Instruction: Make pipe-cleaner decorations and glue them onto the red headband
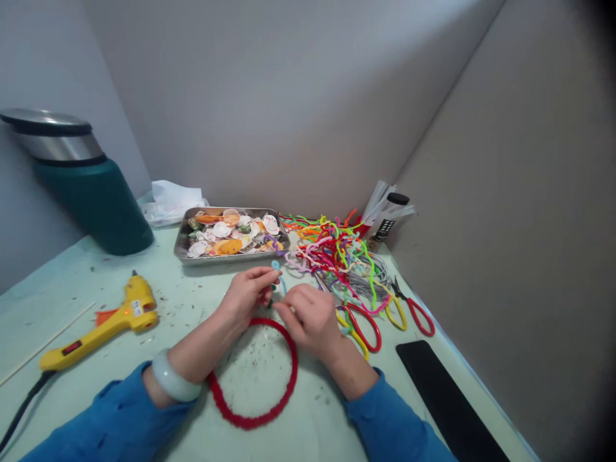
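A short light blue pipe cleaner (283, 283) with a curled end rises between my two hands. My left hand (248, 294) pinches it near the curl with thumb and forefinger. Its lower part runs down to my right hand (312, 319), whose fingers are curled closed around it; the tip is hidden there. Small dark green bits show between the hands, too small to make out. Under both hands lies a red fuzzy ring (250, 422), flat on the table and partly covered by my left wrist.
Left are a yellow glue gun (137, 308), a thin stick (52, 340) and a green flask (96, 199). A metal tray (226, 258) of shells stands behind. Right lie tangled pipe cleaners (332, 250), scissors (368, 327), more scissors (418, 316), a black strip (443, 398) and a black-lidded jar (387, 221).
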`<action>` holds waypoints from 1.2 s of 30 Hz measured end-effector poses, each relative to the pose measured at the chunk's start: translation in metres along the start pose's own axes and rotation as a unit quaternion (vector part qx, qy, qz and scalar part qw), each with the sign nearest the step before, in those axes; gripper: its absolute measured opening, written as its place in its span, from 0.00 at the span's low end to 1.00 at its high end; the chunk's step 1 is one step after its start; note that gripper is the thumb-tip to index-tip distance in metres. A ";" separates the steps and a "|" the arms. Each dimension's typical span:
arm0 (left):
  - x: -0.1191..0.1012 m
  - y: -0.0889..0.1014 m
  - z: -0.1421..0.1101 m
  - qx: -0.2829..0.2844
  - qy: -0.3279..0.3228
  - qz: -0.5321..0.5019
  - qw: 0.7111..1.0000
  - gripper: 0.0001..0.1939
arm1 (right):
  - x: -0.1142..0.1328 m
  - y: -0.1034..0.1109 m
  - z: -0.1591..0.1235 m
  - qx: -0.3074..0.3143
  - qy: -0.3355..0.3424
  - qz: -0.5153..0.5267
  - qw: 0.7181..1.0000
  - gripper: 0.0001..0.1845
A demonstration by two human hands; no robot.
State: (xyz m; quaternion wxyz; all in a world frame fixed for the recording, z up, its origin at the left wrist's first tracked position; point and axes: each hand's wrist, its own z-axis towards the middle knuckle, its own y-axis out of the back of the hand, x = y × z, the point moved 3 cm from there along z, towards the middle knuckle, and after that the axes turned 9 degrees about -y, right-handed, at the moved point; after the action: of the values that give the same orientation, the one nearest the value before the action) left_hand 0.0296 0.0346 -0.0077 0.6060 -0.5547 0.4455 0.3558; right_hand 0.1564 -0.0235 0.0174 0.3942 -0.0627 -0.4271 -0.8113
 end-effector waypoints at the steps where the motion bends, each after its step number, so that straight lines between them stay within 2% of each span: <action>1: -0.001 0.000 0.000 -0.011 0.001 -0.023 1.000 0.13 | 0.004 -0.003 -0.001 0.032 0.024 -0.018 0.999 0.12; 4: -0.007 -0.002 0.000 -0.006 0.004 -0.093 0.996 0.11 | 0.009 -0.013 -0.001 0.092 0.015 -0.047 0.994 0.13; 9: -0.015 -0.002 0.002 0.025 -0.013 -0.174 0.984 0.07 | 0.006 -0.019 0.001 0.093 -0.071 -0.072 0.990 0.16; 13: -0.012 -0.002 0.002 0.021 0.003 -0.186 0.982 0.08 | -0.003 -0.021 -0.002 0.063 -0.150 -0.040 0.986 0.25; 16: -0.009 -0.003 0.000 0.023 0.021 -0.167 0.986 0.09 | -0.009 -0.020 -0.002 0.011 -0.182 0.078 0.980 0.23; 20: -0.006 -0.006 -0.002 0.023 0.028 -0.125 0.992 0.10 | -0.010 -0.012 0.001 -0.063 -0.180 0.201 0.961 0.15; 24: -0.006 -0.006 -0.002 0.025 0.030 -0.079 0.996 0.10 | -0.008 -0.005 0.004 -0.091 -0.208 0.222 0.948 0.11; 28: -0.005 -0.006 -0.003 0.059 0.025 -0.073 0.995 0.09 | -0.016 -0.007 0.001 -0.104 -0.280 0.259 0.918 0.10; 31: -0.005 -0.007 -0.004 0.071 0.018 -0.080 0.994 0.09 | -0.023 -0.011 -0.001 -0.121 -0.307 0.294 0.897 0.11; 36: -0.006 -0.008 -0.003 0.059 0.014 -0.082 0.995 0.08 | -0.023 -0.013 -0.001 -0.121 -0.305 0.289 0.900 0.11</action>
State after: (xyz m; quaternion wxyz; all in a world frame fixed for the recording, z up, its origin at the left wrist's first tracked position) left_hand 0.0342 0.0305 0.0004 0.6586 -0.5576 0.4273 0.2697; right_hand 0.1638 -0.0066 -0.0020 0.4512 -0.4745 -0.3882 -0.6484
